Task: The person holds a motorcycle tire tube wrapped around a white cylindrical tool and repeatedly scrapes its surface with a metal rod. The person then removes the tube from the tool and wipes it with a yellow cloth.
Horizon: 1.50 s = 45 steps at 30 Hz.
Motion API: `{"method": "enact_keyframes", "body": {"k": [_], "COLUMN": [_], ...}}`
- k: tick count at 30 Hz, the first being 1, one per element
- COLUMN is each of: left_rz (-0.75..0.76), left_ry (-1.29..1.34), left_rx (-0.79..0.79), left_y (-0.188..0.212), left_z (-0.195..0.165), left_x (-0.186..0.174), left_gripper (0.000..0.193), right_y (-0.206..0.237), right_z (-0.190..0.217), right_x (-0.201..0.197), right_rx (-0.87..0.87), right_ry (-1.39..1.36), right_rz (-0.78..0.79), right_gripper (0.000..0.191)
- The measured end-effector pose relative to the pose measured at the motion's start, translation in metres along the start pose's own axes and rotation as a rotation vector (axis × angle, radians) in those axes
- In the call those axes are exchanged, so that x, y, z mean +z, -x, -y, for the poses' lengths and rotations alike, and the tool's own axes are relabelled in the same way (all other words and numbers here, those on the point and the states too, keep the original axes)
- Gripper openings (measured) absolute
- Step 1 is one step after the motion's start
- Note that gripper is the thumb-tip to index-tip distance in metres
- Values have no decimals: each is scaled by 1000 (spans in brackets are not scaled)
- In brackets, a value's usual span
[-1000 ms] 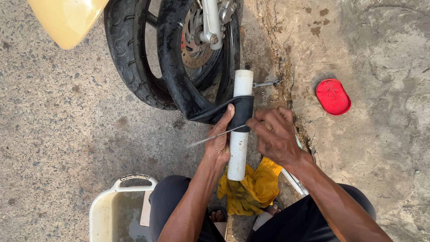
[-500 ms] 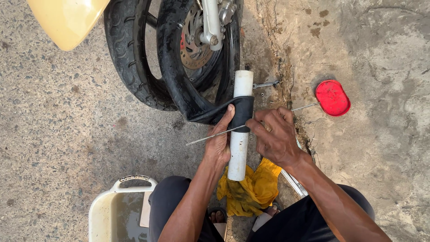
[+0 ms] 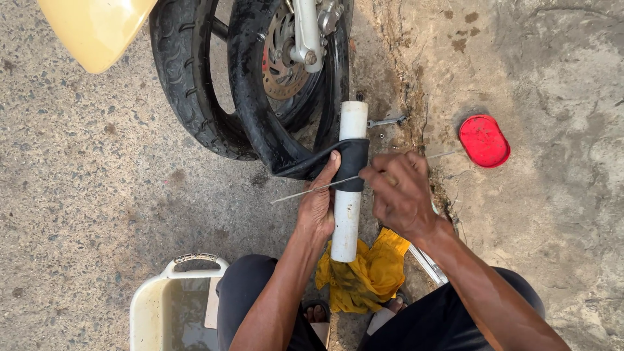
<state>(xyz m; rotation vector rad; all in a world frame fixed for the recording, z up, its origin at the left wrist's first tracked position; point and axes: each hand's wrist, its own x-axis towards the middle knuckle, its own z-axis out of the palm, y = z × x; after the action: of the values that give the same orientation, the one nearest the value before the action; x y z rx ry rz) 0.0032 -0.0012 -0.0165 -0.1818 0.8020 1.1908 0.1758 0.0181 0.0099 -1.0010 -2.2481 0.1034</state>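
Note:
A black rubber inner tube [image 3: 325, 162] is draped over a white plastic pipe [image 3: 348, 214] that stands in front of me. My left hand [image 3: 318, 201] presses the tube against the pipe with thumb and fingers. My right hand [image 3: 400, 192] grips a thin metal blade [image 3: 312, 190] that lies across the tube on the pipe, its tip pointing left. The tube runs back to a motorcycle wheel [image 3: 260, 84] with a black tyre and a brake disc.
A yellow rag [image 3: 367, 273] lies under the pipe by my knees. A cream plastic tub [image 3: 166, 312] of water stands at lower left. A red lid [image 3: 484, 140] and a small spanner [image 3: 387, 121] lie on the concrete. A yellow mudguard [image 3: 97, 29] is at top left.
The blade has shifted slightly along the tube as my right hand moved a little; the left hand and pipe stay in place.

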Motion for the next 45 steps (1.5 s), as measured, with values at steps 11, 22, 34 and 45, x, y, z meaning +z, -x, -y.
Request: {"method": "enact_keyframes", "body": {"k": [11,22,34,45], "left_rz": [-38,65,218,186], "left_ry": [-32,-12,69,76], "left_rx": [6,-23,-156,-181], "left_y": [1,0,2,5], "left_z": [-2,-6,-5,-8], "left_x": [0,2,-1,1], "left_gripper": [45,52,55,55], "right_y": [4,8,10,-2], "right_z": [-4,-1,-13,-6], "right_x": [4,8,14,0], "right_rx": [88,11,47,-11], "right_ry": [-24,-78,-73,-182], "right_rz": [-55,-34,-119,-71], "right_gripper": [38,40,29,36]}}
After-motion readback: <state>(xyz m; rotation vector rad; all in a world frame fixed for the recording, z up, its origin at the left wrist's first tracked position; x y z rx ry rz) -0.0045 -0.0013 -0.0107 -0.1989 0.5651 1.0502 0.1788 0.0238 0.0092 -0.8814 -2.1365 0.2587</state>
